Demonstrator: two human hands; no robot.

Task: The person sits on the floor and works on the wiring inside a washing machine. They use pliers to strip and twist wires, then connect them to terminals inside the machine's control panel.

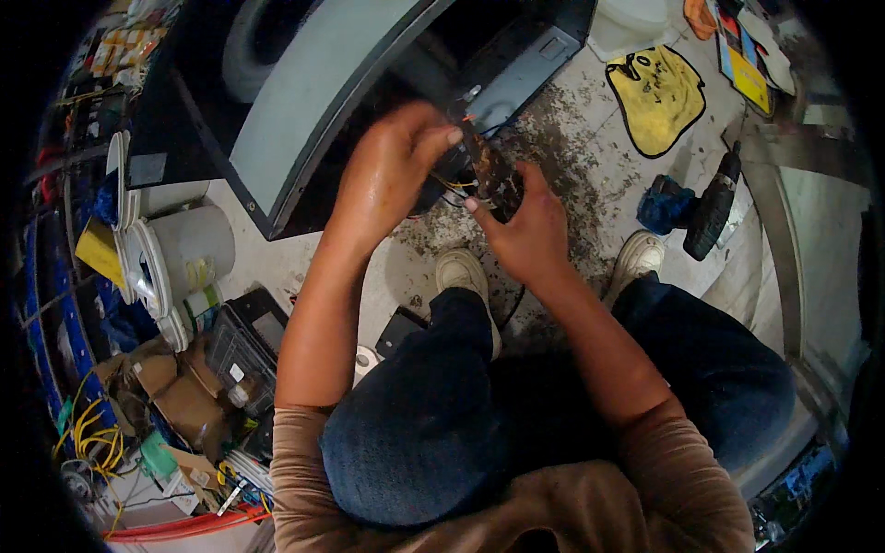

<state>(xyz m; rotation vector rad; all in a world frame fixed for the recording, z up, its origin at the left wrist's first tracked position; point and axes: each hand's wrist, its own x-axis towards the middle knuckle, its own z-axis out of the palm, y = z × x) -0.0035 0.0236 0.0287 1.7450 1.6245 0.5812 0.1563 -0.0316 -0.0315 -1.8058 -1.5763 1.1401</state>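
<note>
Gripping a dark, grimy part [501,182] with the right hand [535,226], thumb pressing its left side, a finger pressing its right, remaining fingers hiding from view. The left hand [396,152] is reaching in beside the part's upper end, thumb showing, fingers blurring; can't tell whether it is pinching anything. The part is sitting between the two hands, above the debris-strewn floor [263,263]; dirt and fingers are covering its outline, so kind unclear.

Thin wires [456,186] are running near the thumbs, their ends getting lost in shadow. Big dark cabinet with a pale grey panel [309,111] is leaning over the left forearm, the upper edge of the view cutting it off, its inside going mostly black. Grey metal box [530,78] is sitting beyond the hands, the cabinet edge partly hiding it.

Right side: yellow bag [656,106] is lying flat, black drill-like tool [712,217] is lying nearer, blue lump [666,205] just beside it, kind unclear. Left side: white bucket [198,249] is standing by a black case [235,355], the left arm partly covering the case; yellow cables [89,433] are tangling near the dark rim, clutter there blurring together.
</note>
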